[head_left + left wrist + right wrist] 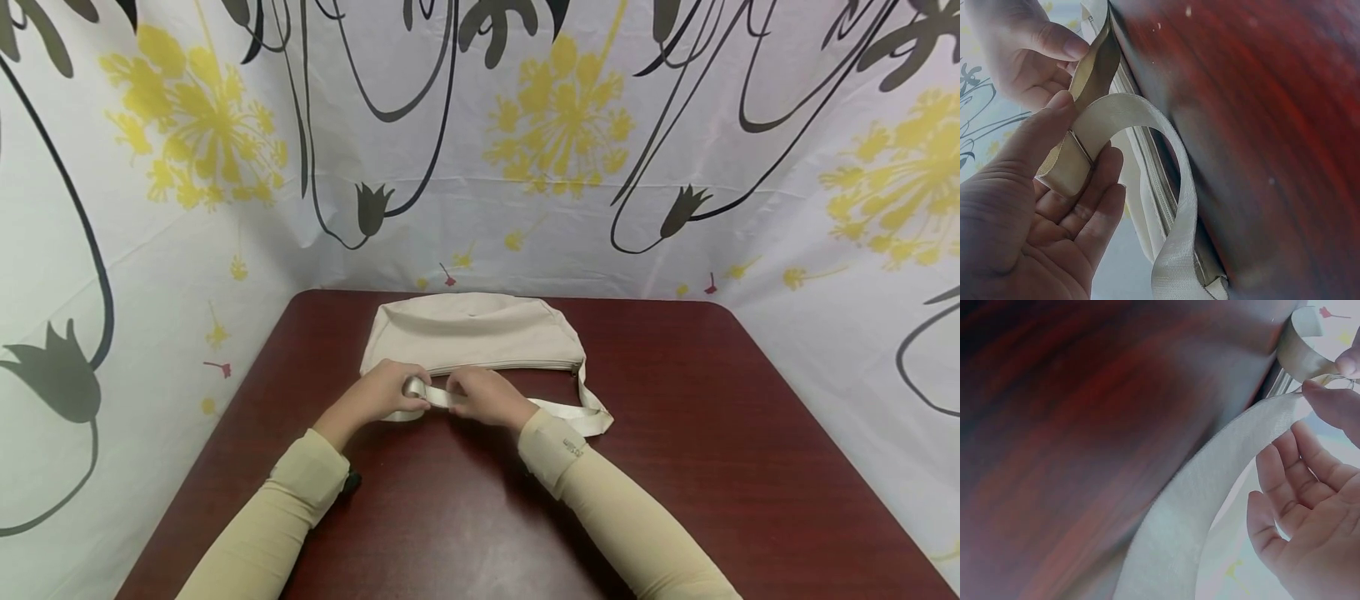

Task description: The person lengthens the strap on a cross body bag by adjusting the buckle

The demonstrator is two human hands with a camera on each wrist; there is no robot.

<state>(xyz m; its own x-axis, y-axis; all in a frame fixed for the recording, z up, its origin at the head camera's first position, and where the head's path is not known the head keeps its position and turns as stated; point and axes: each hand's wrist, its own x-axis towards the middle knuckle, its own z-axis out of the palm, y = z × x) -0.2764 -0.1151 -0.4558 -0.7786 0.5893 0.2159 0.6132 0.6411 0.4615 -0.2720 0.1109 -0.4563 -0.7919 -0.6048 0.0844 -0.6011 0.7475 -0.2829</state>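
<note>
A cream fabric bag (472,332) lies on the table, its zipper (510,365) along the side facing me. My left hand (386,388) pinches the bag's strap (1175,150) between thumb and fingers, right at a thin metal slider (1081,149). Close by on the right, my right hand (489,395) pinches another stretch of the same strap between thumb and forefinger; its other fingers are loosely bent in the right wrist view. Between the two hands runs a short length of strap, and the strap loops beyond the left fingers in the left wrist view.
The dark red wooden table (675,467) extends around the bag. To the right, the strap's folded corner (600,419) lies on the tabletop and joins the bag's right end. A white patterned curtain (465,167) hangs behind and at both sides.
</note>
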